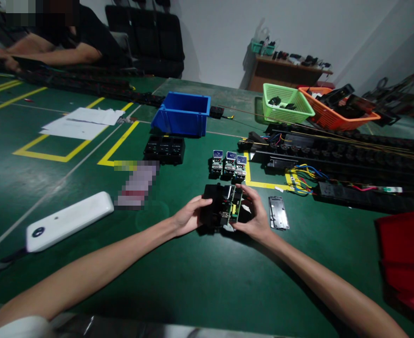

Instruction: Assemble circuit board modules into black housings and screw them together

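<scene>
Near the middle of the green table, my left hand (191, 215) grips the left side of a black housing (212, 204). A green circuit board (234, 206) stands at the housing's right side, and my right hand (256, 216) is closed round that board's edge, thumb below and fingers above. Just beyond my hands, several small modules (230, 165) with blue-white tops stand in a row. To the right of my right hand lies a flat metal-like plate (279, 213). A black multi-slot block (164, 149) rests farther back on the left.
A blue bin (184, 114) is behind the block. Green (287, 110) and orange (337, 115) baskets stand at the back right, near long black rails (333, 152) with wires. A white device (69, 220) lies left, a red bin (406, 256) right. A person sits at the far left.
</scene>
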### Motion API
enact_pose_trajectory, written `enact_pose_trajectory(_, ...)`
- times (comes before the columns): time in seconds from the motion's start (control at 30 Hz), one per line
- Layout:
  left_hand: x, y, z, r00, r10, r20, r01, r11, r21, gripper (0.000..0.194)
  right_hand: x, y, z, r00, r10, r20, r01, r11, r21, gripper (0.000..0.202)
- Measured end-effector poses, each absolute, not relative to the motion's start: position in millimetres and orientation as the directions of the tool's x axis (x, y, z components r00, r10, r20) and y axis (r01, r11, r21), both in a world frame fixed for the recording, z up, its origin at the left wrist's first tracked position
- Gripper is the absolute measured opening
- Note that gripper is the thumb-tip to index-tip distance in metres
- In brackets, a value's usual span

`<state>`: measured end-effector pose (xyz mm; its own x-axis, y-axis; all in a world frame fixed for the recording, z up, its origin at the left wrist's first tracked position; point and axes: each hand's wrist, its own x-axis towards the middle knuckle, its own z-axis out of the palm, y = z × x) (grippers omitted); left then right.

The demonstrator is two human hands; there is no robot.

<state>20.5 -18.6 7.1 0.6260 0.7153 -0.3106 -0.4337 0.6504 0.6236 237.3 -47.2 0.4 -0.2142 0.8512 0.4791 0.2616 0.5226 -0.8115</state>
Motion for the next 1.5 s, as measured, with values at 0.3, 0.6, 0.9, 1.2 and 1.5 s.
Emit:
enact_pose_trajectory(0.3, 22.5, -19.9, 11.8, 0.619, 0.721, -0.311, -0.400, 0.631, 0.665, 0.035, 237.0, -47.9, 3.0, -0.209, 0.842, 0.497, 0.319, 0.539, -0.780, 0.090)
enact_pose_trajectory(0.6, 23.8, -20.7, 8.7, 0.600, 0.740, -0.304, -0.396, 0.605, 0.691, 0.041, 237.9, -49.2, 4.8, -0.237, 0.824, 0.514, 0.348, 0.566, -0.747, 0.090)
enact_pose_trajectory(0.9, 24.5, -22.3, 8.5, 0.603, 0.747, -0.281, -0.387, 0.582, 0.715, 0.047, 237.4, -49.8, 4.8, -0.256, 0.811, 0.526, 0.359, 0.585, -0.727, 0.089)
enact_pose_trajectory(1.2, 25.4, -22.9, 9.8, 0.595, 0.759, -0.263, -0.380, 0.554, 0.740, 0.051, 238.4, -50.2, 3.1, -0.270, 0.801, 0.534, 0.399, 0.598, -0.695, 0.091)
enact_pose_trajectory(1.5, 27.0, -24.4, 10.8, 0.596, 0.770, -0.227, -0.364, 0.512, 0.778, 0.055, 238.3, -49.6, 2.1, -0.313, 0.746, 0.588, 0.429, 0.664, -0.613, 0.098)
